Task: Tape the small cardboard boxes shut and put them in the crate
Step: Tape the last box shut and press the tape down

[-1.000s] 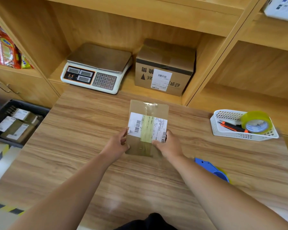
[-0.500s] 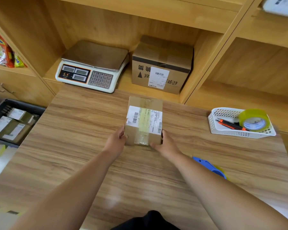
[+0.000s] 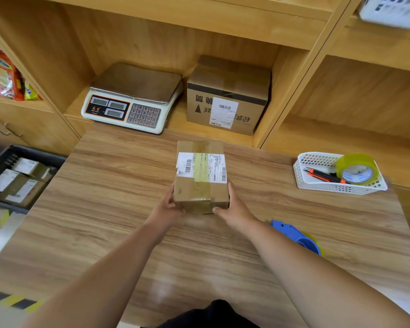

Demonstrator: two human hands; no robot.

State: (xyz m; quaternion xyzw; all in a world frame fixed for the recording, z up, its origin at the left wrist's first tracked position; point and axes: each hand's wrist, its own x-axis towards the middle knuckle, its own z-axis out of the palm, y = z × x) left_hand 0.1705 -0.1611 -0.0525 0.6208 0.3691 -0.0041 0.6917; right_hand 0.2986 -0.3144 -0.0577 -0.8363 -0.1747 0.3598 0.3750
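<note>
Small cardboard box (image 3: pixel 200 178) now tipped down flat; sealing is judged complete.
It is gripped at the middle of the table (image 3: pixel 104 209) by the left hand (image 3: pixel 168 208) and right hand (image 3: pixel 233 208), fingers curled round its near corners; transfer to the crate (image 3: pixel 40 156) remains.

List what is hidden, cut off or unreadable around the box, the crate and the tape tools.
All in the head view:
- small box: the label print is too small to read, and the box hides its own underside.
- left hand and right hand: the fingertips are hidden behind the box's sides.
- crate: cut off by the left frame edge.
- tape dispenser: partly behind the right forearm.
</note>
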